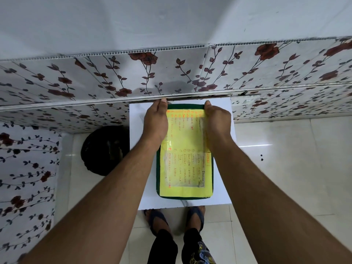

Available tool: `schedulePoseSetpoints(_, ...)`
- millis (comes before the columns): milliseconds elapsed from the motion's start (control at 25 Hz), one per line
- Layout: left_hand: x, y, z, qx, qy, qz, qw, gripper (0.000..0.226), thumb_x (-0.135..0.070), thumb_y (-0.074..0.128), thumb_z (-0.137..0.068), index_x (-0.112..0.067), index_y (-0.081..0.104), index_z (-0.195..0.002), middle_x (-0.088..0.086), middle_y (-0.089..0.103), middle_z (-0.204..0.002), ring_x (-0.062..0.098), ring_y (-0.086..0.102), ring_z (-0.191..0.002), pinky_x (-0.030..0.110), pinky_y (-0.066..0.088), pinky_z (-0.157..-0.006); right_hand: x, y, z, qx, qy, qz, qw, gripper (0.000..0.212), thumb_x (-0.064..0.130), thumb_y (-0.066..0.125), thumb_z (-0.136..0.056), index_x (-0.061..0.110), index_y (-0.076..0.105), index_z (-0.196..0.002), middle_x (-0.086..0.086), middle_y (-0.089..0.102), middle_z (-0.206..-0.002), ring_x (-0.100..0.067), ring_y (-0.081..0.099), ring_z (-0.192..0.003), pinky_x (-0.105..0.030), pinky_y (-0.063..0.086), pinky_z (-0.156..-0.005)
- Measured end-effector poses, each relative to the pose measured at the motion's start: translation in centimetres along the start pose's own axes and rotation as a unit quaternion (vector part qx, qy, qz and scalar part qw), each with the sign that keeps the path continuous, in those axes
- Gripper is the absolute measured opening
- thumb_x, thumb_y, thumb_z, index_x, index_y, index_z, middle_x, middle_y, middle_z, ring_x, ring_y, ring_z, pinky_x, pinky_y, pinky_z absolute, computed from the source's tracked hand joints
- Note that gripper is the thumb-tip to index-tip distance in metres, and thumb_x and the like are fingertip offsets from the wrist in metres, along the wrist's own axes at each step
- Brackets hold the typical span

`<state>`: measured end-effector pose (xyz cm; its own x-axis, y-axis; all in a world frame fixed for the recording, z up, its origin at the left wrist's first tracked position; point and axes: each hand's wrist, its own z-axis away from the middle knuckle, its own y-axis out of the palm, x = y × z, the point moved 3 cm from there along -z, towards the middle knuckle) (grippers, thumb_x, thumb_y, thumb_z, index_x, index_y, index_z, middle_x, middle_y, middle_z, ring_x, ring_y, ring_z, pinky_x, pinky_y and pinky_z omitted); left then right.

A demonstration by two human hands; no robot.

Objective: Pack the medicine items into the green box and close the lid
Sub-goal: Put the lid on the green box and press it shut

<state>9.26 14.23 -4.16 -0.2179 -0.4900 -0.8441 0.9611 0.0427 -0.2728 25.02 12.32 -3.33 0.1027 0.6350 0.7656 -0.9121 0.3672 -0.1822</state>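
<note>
The green box (158, 176) lies on a small white table (136, 128), its lid down. A yellow handwritten sheet (185, 164) under clear tape covers the lid. My left hand (155, 121) rests on the lid's far left part, fingers curled over the far edge. On the far right part lies my right hand (216, 120), its fingers also reaching the far edge. Both hands press flat on the lid. No medicine items are visible; the box's inside is hidden.
A floral-patterned wall (95, 79) with a ledge runs just behind the table. A black round bin (103, 149) stands on the tiled floor left of the table. My sandalled feet (175, 220) are below the table's near edge.
</note>
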Motion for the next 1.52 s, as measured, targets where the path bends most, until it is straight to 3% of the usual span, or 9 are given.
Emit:
schedulePoseSetpoints(400,0.0,0.2,-0.9,-0.033,0.004,-0.015,0.999,0.039,-0.041,0.038,-0.101,-0.013,0.063,-0.089,-0.005,0.055,-0.066,0.014,0.047,-0.061,0.03,0.036,-0.062,0.8,0.3,-0.2,-0.054,-0.019,0.05,0.997,0.047,0.031,0.048,-0.1,0.02,0.042,-0.055,0.003,0.04,-0.056,-0.014,0.037,-0.055,-0.029,0.029,-0.055)
schedulePoseSetpoints(520,0.2,0.2,-0.9,-0.028,0.002,-0.016,0.999,0.041,-0.041,0.039,-0.1,-0.012,0.065,-0.09,-0.003,0.057,-0.069,0.017,0.049,-0.064,0.031,0.037,-0.063,0.5,0.5,0.5,-0.061,-0.032,0.062,0.996,0.038,0.036,0.046,-0.099,0.021,0.058,-0.066,0.007,0.052,-0.064,-0.013,0.049,-0.064,-0.028,0.034,-0.059)
schedulePoseSetpoints(640,-0.6,-0.2,0.1,-0.016,0.012,-0.026,0.999,0.039,-0.041,0.035,-0.102,-0.018,0.066,-0.104,-0.002,0.062,-0.088,0.016,0.055,-0.079,0.026,0.04,-0.064,0.6,0.1,0.9,-0.006,-0.061,0.08,0.995,0.04,0.042,0.042,-0.101,0.012,0.069,-0.102,0.004,0.065,-0.084,-0.016,0.059,-0.084,-0.028,0.04,-0.068)
schedulePoseSetpoints(840,-0.2,-3.4,6.4,-0.053,0.004,-0.056,0.997,0.041,-0.047,0.042,-0.098,-0.02,0.056,-0.127,-0.01,0.06,-0.112,0.01,0.057,-0.103,0.025,0.043,-0.086,-3.3,-4.0,5.6,0.057,-0.063,0.127,0.988,0.041,0.04,0.046,-0.099,0.021,0.058,-0.133,0.002,0.064,-0.129,-0.018,0.059,-0.117,-0.036,0.048,-0.093)
schedulePoseSetpoints(1000,4.1,-3.2,12.2,0.06,-0.067,-0.06,0.994,0.034,-0.038,0.048,-0.098,-0.029,0.054,-0.131,-0.011,0.064,-0.114,0.013,0.062,-0.105,0.025,0.048,-0.081,-6.7,-4.6,9.0,0.091,-0.033,0.086,0.992,0.033,0.023,0.049,-0.101,0.029,0.059,-0.132,0.012,0.07,-0.117,-0.007,0.065,-0.105,-0.034,0.053,-0.092)
schedulePoseSetpoints(1120,5.3,-3.2,11.6,0.033,-0.072,-0.036,0.996,0.027,-0.025,0.053,-0.098,-0.026,0.064,-0.122,-0.009,0.071,-0.11,0.013,0.065,-0.103,0.033,0.053,-0.088,-7.1,-4.5,8.2,0.072,-0.019,0.046,0.996,0.029,0.018,0.053,-0.099,0.027,0.066,-0.123,0.012,0.074,-0.108,-0.012,0.069,-0.1,-0.039,0.056,-0.091)
schedulePoseSetpoints(1280,5.4,-3.7,11.5,0.039,-0.101,-0.003,0.994,0.028,-0.027,0.061,-0.093,-0.026,0.066,-0.121,-0.009,0.072,-0.114,0.012,0.066,-0.105,0.041,0.052,-0.095,-6.9,-5.0,8.0,0.091,-0.004,0.04,0.995,0.031,0.019,0.057,-0.097,0.022,0.064,-0.127,0.006,0.072,-0.116,-0.014,0.069,-0.102,-0.042,0.057,-0.091)
schedulePoseSetpoints(1400,6.0,-4.6,13.3,0.104,-0.146,-0.033,0.983,0.025,-0.037,0.065,-0.089,-0.038,0.066,-0.114,-0.015,0.071,-0.114,0.009,0.065,-0.106,0.042,0.051,-0.097,-7.2,-6.3,9.2,0.149,0.033,0.085,0.985,0.044,0.027,0.065,-0.093,0.026,0.054,-0.135,0.003,0.065,-0.129,-0.015,0.066,-0.109,-0.038,0.055,-0.093)
schedulePoseSetpoints(1520,7.3,-4.6,15.5,0.115,-0.173,-0.048,0.977,0.026,-0.024,0.071,-0.085,-0.041,0.065,-0.104,-0.016,0.071,-0.108,0.01,0.065,-0.106,0.042,0.053,-0.096,-8.9,-7.1,11.5,0.206,0.044,0.174,0.962,0.056,0.023,0.071,-0.088,0.031,0.045,-0.137,0.009,0.061,-0.127,-0.017,0.06,-0.114,-0.035,0.052,-0.096)
